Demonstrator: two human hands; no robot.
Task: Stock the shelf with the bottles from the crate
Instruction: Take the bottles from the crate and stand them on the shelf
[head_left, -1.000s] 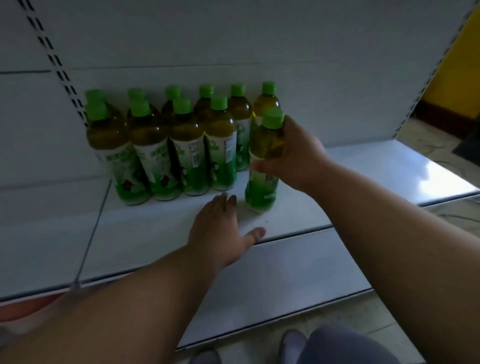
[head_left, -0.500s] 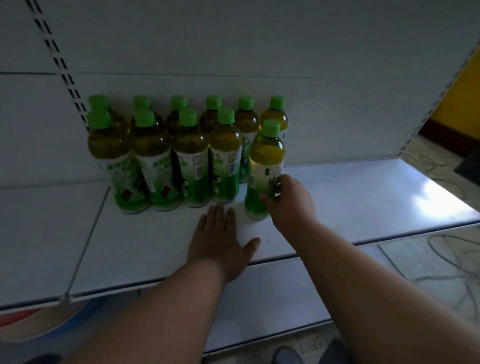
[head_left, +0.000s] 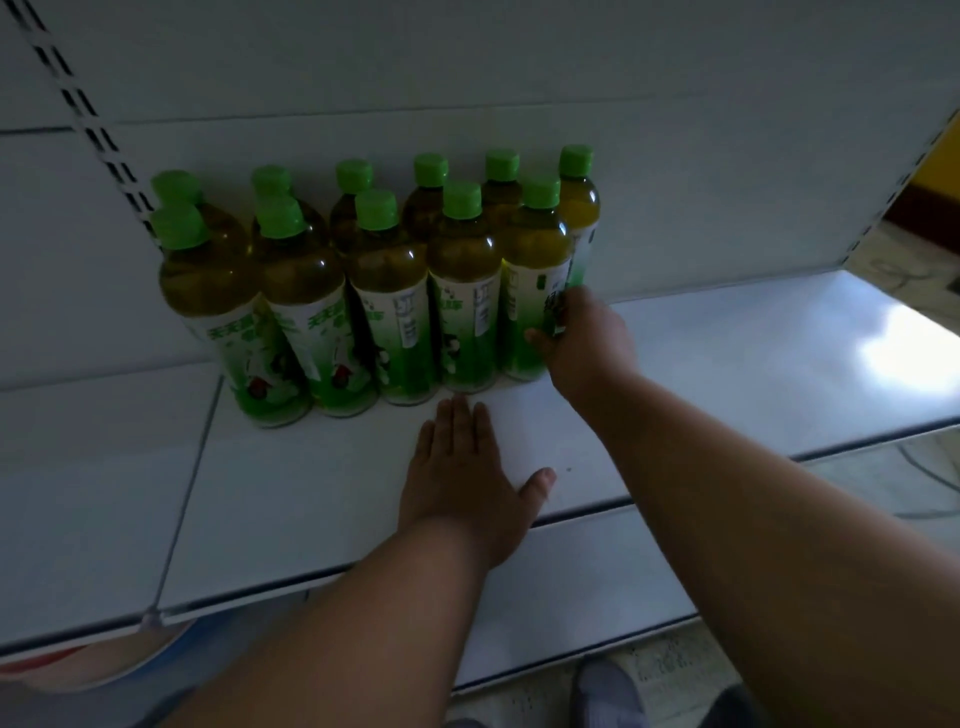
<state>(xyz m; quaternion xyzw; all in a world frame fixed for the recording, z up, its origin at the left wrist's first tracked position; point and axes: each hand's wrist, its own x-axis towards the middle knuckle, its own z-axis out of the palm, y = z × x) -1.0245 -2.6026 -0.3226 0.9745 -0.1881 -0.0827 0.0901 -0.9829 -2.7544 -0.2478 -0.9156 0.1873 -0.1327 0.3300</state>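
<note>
The front-row bottle (head_left: 535, 280) at the right end of the group stands upright on the white shelf (head_left: 727, 353), its side against the next bottle in its row. It has a green cap, amber-brown liquid filling it to the neck, and a white-and-green label around its lower half. The right hand (head_left: 582, 343) grips it low on the label, thumb on the near side and fingers curled around its right side.

To its left four more bottles of the same kind (head_left: 462, 291) complete the front row, and six stand behind them in a back row (head_left: 576, 202) against the white back panel (head_left: 467, 62). All are capped, upright and packed side by side, and all show the same dark tea-coloured liquid.

The left hand (head_left: 467, 478) lies flat on the shelf in front of the rows, palm down, fingers straight and together with the thumb spread out; its fingertips reach just short of the bottles' bases.

Below the shelf's front edge a lower white shelf (head_left: 571, 597) shows, and further down a grey shoe (head_left: 608, 691) on the floor.
</note>
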